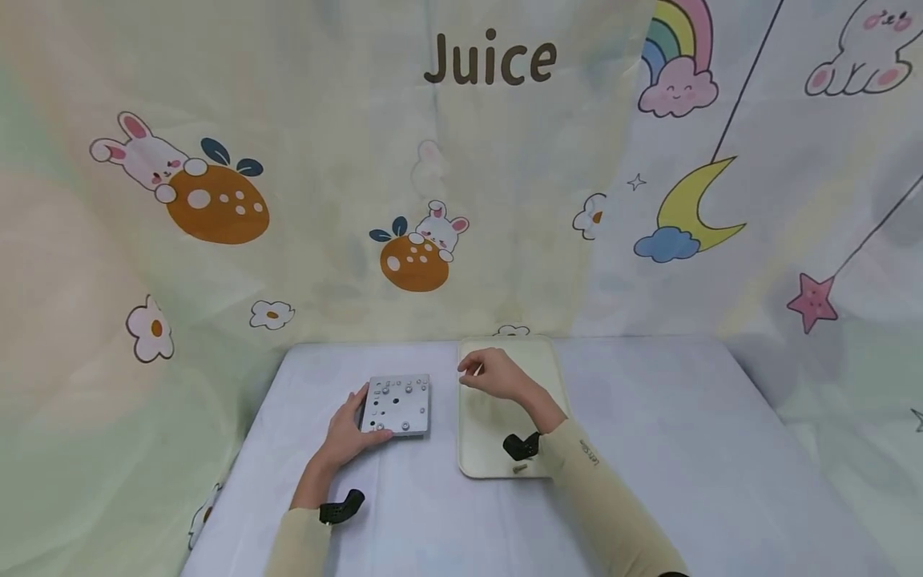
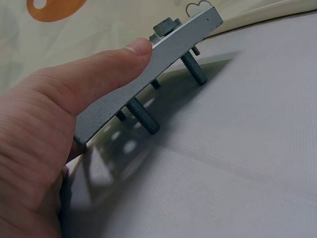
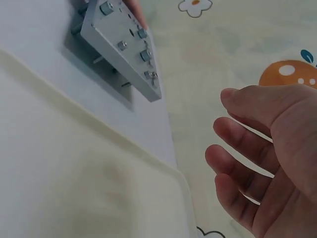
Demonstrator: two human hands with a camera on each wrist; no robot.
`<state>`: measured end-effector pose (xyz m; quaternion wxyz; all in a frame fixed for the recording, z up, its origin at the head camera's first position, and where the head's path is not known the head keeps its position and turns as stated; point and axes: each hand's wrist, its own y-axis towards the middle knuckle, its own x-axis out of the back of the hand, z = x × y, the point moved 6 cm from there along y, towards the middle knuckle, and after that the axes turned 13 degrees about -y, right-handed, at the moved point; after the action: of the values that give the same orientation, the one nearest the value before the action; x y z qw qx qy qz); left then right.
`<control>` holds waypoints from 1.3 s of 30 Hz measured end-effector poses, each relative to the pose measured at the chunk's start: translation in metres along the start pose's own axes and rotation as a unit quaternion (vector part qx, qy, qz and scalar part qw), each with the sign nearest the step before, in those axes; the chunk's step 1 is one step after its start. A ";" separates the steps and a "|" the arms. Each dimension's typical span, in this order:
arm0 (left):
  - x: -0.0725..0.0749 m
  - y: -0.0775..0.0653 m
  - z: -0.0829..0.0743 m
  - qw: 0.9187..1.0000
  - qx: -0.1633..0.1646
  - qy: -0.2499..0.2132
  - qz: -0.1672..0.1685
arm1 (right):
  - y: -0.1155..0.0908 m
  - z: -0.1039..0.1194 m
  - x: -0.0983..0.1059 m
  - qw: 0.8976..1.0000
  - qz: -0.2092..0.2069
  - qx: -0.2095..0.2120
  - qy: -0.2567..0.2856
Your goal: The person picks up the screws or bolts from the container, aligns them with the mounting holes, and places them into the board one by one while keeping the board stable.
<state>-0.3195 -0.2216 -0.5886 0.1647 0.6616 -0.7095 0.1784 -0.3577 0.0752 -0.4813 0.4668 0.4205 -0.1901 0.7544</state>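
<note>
A flat grey metal plate (image 1: 407, 415) with holes and several bolt heads on its top face is in my left hand (image 1: 342, 439). The left thumb lies along the near edge, and the fingers reach round the left side. In the left wrist view, threaded bolts (image 2: 143, 116) and thinner pins stick out below the plate, above its shadow on the cloth. My right hand (image 1: 499, 374) hovers over the cream tray (image 1: 476, 441), with its fingers loosely bent and nothing between them. The right wrist view shows the plate's bolt heads (image 3: 145, 55) beyond the tray's rim.
A small bolt-like piece (image 1: 520, 469) lies at the tray's near edge, just below the black right wrist camera (image 1: 521, 446). White cloth (image 1: 649, 449) covers the table. A printed curtain (image 1: 324, 264) hangs behind it and at the sides.
</note>
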 end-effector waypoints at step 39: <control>-0.002 0.001 0.002 1.000 -0.008 -0.002 0.009 | -0.128 -0.054 -0.036 0.998 0.043 -0.022 -0.043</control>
<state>-0.3207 -0.2205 -0.5913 0.1674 0.6542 -0.7170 0.1728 -0.2647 0.1554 -0.5551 0.4347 0.4338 -0.2442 0.7505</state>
